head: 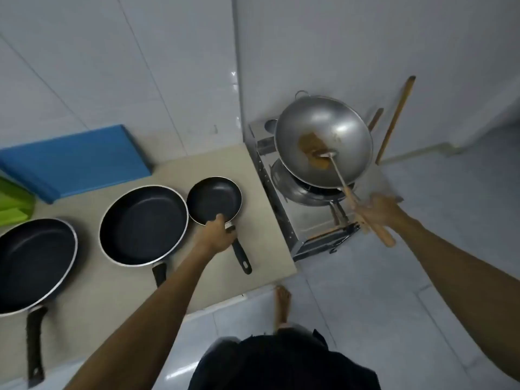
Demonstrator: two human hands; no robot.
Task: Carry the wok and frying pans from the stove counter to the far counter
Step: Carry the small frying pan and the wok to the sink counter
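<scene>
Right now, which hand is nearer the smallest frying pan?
Left. The left hand grips the smallest frying pan at its near rim; the right hand is off by the wok, holding a spatula.

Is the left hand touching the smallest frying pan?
Touching. The head view shows the left hand closed over the near rim of the smallest frying pan, where its handle joins.

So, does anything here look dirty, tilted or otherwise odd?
Yes. The round silver metal wok sits tilted on the steel stove, with brown residue inside, where the wooden-handled spatula rests.
</scene>
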